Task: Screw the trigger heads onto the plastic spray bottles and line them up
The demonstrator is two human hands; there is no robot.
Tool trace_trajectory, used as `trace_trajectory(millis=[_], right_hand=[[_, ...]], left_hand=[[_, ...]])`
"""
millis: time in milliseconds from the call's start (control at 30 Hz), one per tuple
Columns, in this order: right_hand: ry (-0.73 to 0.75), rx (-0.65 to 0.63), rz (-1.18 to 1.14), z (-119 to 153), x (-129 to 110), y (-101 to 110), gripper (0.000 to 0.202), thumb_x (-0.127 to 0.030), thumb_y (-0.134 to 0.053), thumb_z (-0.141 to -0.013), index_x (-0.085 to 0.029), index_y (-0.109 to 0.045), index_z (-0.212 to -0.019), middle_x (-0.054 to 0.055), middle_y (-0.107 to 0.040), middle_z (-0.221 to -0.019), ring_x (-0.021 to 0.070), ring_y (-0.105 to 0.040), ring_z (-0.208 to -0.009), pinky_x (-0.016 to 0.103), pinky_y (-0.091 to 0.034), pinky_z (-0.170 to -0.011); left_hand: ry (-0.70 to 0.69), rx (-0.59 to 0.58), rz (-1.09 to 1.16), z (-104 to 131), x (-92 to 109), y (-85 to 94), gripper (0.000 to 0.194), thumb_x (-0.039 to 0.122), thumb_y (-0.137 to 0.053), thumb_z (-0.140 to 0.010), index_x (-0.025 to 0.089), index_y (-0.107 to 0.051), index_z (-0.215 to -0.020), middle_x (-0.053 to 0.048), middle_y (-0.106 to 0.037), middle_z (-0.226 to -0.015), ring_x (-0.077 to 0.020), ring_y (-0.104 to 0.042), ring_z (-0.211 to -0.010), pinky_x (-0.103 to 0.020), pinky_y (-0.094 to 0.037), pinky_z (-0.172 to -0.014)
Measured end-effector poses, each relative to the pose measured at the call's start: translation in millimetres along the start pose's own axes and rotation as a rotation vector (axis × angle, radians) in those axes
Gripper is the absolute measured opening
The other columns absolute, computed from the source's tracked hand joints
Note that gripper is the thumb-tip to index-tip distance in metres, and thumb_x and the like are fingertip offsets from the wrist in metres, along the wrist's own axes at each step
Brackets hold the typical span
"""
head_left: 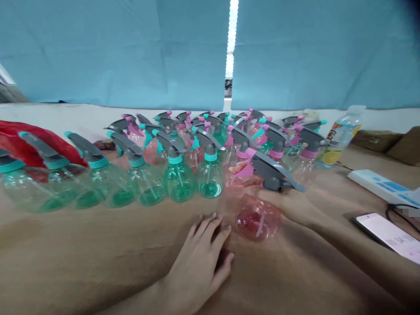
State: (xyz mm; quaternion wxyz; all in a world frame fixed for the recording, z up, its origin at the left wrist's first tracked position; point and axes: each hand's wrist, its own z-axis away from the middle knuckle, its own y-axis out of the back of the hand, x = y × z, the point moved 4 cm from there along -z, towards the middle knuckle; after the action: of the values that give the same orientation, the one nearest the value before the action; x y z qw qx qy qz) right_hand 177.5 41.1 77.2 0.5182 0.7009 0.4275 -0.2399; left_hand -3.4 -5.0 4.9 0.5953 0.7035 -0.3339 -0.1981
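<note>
My right hand (249, 181) is wrapped round the neck of a pink spray bottle (257, 221), just below its grey and pink trigger head (267, 170). Part of this hand is hidden behind the head. The bottle leans, with some liquid and a dip tube showing through its clear wall. To its left my left hand (201, 258) lies palm down on the brown tabletop, fingers spread, holding nothing. Beyond both hands stands a front row of green spray bottles, the nearest being one green spray bottle (210, 177) with a teal collar.
More pink and green spray bottles crowd behind, including a pink-collared one (308, 151). At right are a drink bottle (343, 133), a white power strip (383, 186), a phone (390, 236) and a black cable. A red bag (36, 140) lies at far left. A blue curtain (114, 52) hangs behind.
</note>
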Motion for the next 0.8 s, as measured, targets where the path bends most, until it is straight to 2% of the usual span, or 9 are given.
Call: trace_trajectory(millis=[100, 200, 267, 367, 500, 667, 800], right_hand=[[-0.063, 0.000, -0.040, 1, 2, 0, 0.014, -0.025, -0.051, -0.070, -0.025, -0.062, -0.077, 0.002, -0.071, -0.083, 0.0217, -0.068, -0.075, 0.035, -0.055, -0.064], [-0.168, 0.046, -0.072, 2, 6, 2, 0.003, -0.027, -0.054, -0.064, -0.024, -0.054, -0.063, 0.000, -0.064, -0.067, 0.0189, -0.061, -0.063, 0.032, -0.050, -0.055], [-0.222, 0.101, -0.061, 3, 7, 5, 0.011, -0.029, -0.054, -0.062, -0.024, -0.047, -0.055, -0.002, -0.052, -0.053, 0.0158, -0.052, -0.052, 0.029, -0.044, -0.047], [-0.255, 0.062, -0.001, 3, 7, 7, 0.023, -0.031, -0.055, -0.060, -0.024, -0.037, -0.047, -0.004, -0.041, -0.046, 0.0130, -0.043, -0.045, 0.028, -0.038, -0.041], [-0.277, -0.039, 0.000, 4, 9, 7, 0.026, -0.032, -0.057, -0.066, -0.024, -0.041, -0.046, -0.003, -0.046, -0.046, 0.0135, -0.046, -0.045, 0.027, -0.039, -0.041], [-0.355, -0.064, 0.003, 11, 14, 5, 0.022, -0.035, -0.055, -0.071, -0.024, -0.054, -0.052, -0.001, -0.052, -0.049, 0.0174, -0.053, -0.051, 0.032, -0.045, -0.047], [-0.334, -0.070, -0.008, 10, 12, 3, 0.017, -0.034, -0.055, -0.072, -0.024, -0.060, -0.059, 0.000, -0.059, -0.054, 0.0192, -0.058, -0.057, 0.033, -0.048, -0.051]], left_hand=[[0.006, -0.015, -0.021, 0, -4, -0.5, 0.043, 0.029, -0.053, -0.089, 0.016, -0.050, -0.131, -0.014, -0.047, -0.139, -0.0316, -0.042, -0.128, -0.052, -0.038, -0.101], [0.017, -0.013, -0.034, -1, -12, -0.9, 0.047, 0.035, -0.052, -0.090, 0.017, -0.046, -0.134, -0.013, -0.043, -0.143, -0.0311, -0.038, -0.131, -0.053, -0.035, -0.103], [0.033, -0.009, -0.048, -2, -18, -1.2, 0.048, 0.038, -0.051, -0.091, 0.017, -0.046, -0.134, -0.013, -0.042, -0.143, -0.0308, -0.037, -0.132, -0.053, -0.034, -0.104], [0.059, -0.012, -0.063, -3, -24, -1.5, 0.048, 0.041, -0.050, -0.092, 0.018, -0.047, -0.134, -0.013, -0.042, -0.143, -0.0304, -0.038, -0.131, -0.053, -0.033, -0.105], [0.060, -0.030, -0.045, -4, -26, -1.3, 0.048, 0.041, -0.049, -0.093, 0.017, -0.047, -0.135, -0.014, -0.041, -0.144, -0.0314, -0.037, -0.132, -0.053, -0.033, -0.105], [0.058, -0.048, -0.026, -5, -25, -1.6, 0.050, 0.041, -0.049, -0.092, 0.017, -0.046, -0.136, -0.013, -0.038, -0.146, -0.0323, -0.035, -0.133, -0.054, -0.032, -0.105], [0.057, -0.063, -0.026, -5, -24, -1.5, 0.051, 0.042, -0.050, -0.092, 0.018, -0.045, -0.137, -0.014, -0.036, -0.147, -0.0317, -0.033, -0.134, -0.054, -0.032, -0.105]])
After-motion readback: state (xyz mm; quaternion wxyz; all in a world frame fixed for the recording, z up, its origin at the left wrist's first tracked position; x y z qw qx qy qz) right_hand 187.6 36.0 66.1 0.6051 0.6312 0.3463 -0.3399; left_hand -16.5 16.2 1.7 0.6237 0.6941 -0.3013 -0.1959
